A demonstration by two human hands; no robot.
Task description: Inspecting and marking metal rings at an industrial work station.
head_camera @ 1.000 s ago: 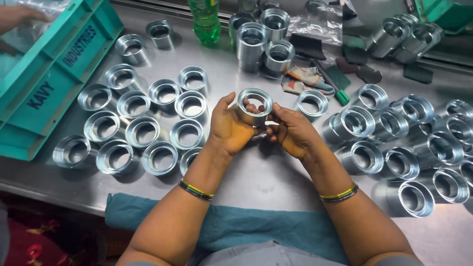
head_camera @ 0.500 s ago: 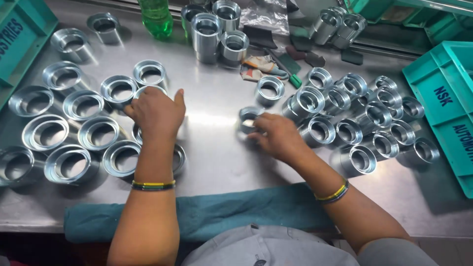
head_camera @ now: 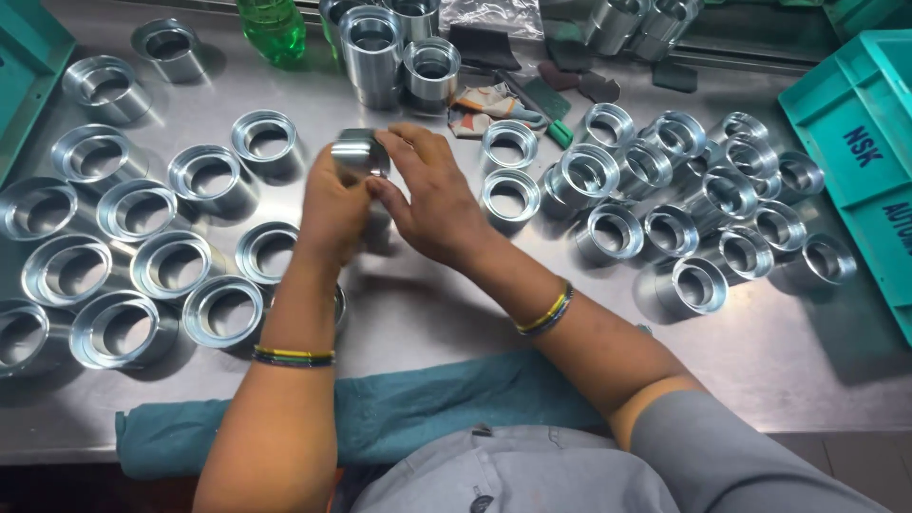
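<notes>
- Above the steel desk (head_camera: 446,313), head view: metal ring (head_camera: 361,156) lifted clear of the surface, between both hands.
- Left hand (head_camera: 332,204): fingers curled, gripping ring from below-left.
- Right hand (head_camera: 432,199): fingertips pinching ring's right rim.
- Left of hands: rows of larger rings (head_camera: 171,264) standing open-end up.
- Right: cluster of smaller rings (head_camera: 698,204), teal crate (head_camera: 869,152) beyond.
- Near edge: teal cloth (head_camera: 418,408).

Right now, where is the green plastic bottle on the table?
In the head view, the green bottle stands at the far edge of the metal table, left of centre, just left of the tall metal sleeves.
</notes>
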